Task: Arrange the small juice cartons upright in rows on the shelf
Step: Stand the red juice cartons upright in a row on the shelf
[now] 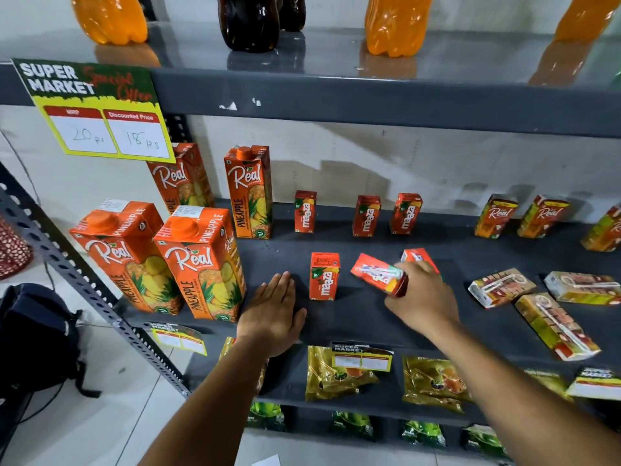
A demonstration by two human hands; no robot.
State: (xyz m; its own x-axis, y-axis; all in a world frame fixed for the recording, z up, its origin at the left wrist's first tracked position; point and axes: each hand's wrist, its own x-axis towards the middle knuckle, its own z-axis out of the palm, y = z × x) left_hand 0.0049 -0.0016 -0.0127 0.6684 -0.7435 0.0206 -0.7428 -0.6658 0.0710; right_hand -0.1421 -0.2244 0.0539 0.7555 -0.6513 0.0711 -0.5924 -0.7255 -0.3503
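four maaza cartons [324, 276] stand upright, the right hand [424, 294] has its fingers clamped on a tilted fifth [379, 274], left hand [273, 311] flat with fingers together, several real cartons [556, 326] lying down.

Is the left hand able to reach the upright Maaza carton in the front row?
Probably yes. The left hand lies flat on the shelf, just left of that carton, with only bare shelf between them. The right hand is busy with a tilted carton farther right.
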